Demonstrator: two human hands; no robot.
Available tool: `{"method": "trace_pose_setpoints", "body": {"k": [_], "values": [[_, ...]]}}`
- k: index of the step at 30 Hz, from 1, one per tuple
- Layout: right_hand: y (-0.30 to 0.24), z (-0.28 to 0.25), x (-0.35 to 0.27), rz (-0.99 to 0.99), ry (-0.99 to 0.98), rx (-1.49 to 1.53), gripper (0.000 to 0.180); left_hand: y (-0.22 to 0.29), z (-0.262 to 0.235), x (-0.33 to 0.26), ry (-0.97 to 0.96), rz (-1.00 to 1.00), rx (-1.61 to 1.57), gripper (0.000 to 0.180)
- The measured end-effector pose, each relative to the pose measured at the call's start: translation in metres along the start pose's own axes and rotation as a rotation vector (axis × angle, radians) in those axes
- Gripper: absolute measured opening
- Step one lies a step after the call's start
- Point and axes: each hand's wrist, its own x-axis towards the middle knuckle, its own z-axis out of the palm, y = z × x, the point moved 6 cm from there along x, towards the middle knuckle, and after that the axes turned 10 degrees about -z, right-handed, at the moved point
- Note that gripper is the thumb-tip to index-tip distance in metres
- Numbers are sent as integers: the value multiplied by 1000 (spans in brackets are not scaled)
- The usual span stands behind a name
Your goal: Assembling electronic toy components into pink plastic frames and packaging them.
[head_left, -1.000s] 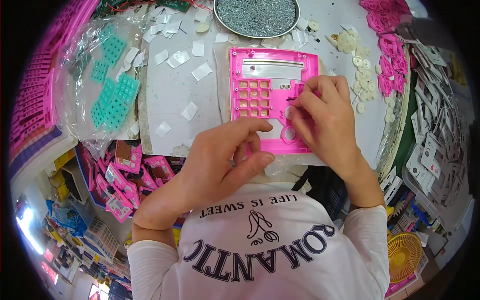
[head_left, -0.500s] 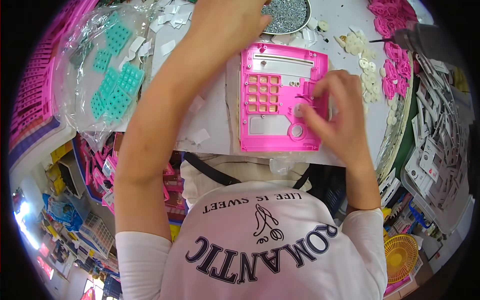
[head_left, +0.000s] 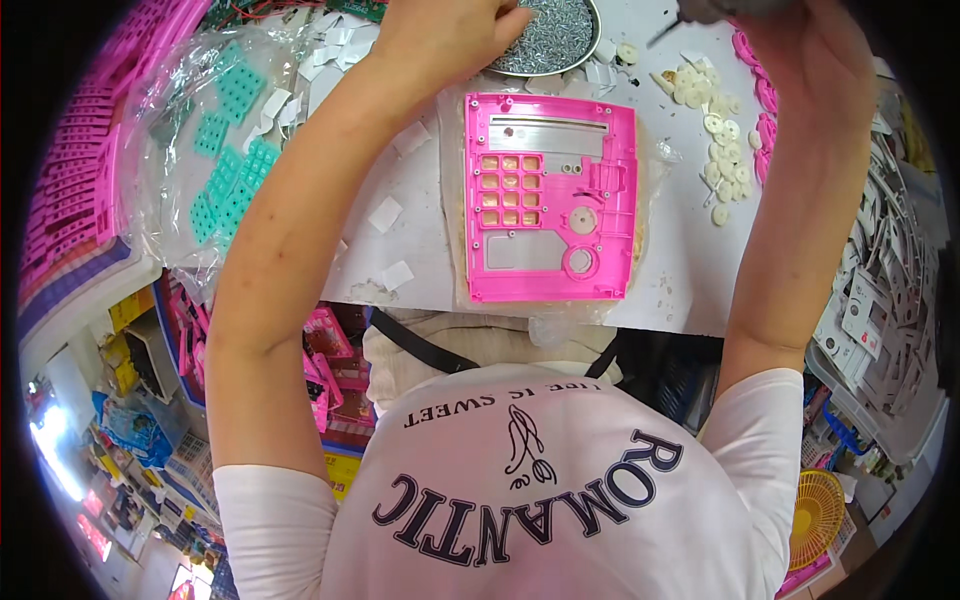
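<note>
A pink plastic housing (head_left: 550, 270) lies face-down on a cloth-like pad before me, its grid of square openings at the left. A white disc (head_left: 582, 220) sits in the housing, right of the grid. My left hand (head_left: 455, 30) is at the near-left rim of a round metal dish (head_left: 597, 40) full of small screws (head_left: 550, 35); its fingers look closed, and the top edge cuts part of it off. At the upper right my right hand (head_left: 815, 45) grips a dark electric screwdriver (head_left: 735, 8), its thin bit pointing left.
Left lies a clear bag of turquoise keypads (head_left: 240, 90), with white paper scraps (head_left: 385, 213) nearby. Cream discs (head_left: 725, 150) and pink parts (head_left: 765, 95) are heaped at the right. A bin of grey-white plates (head_left: 865, 310) stands beside the table's right edge.
My right hand has left the housing, moved up and right, and taken hold of the screwdriver. My left hand has shifted slightly left by the screw dish.
</note>
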Motion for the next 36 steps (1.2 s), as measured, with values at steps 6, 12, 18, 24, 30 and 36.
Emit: {"method": "trace_pose_setpoints", "body": {"k": [6,12,18,24,30,36], "values": [[6,2,-59,56,-232,115,65,55,-37,-72,-157,24,-271,12],[-21,58,-106,80,21,127,62,104,-45,-127,-189,-36,-478,16],[-25,66,-114,15,-109,260,52,106,-41,-135,-119,-22,-560,18],[-25,69,-117,62,-53,206,45,106,-37,-135,-72,-37,-587,20],[-23,73,-120,65,1,150,40,108,-34,-136,-30,-52,-521,27],[5,58,-136,-2,223,33,41,99,-23,-126,-236,-72,-316,35]]}}
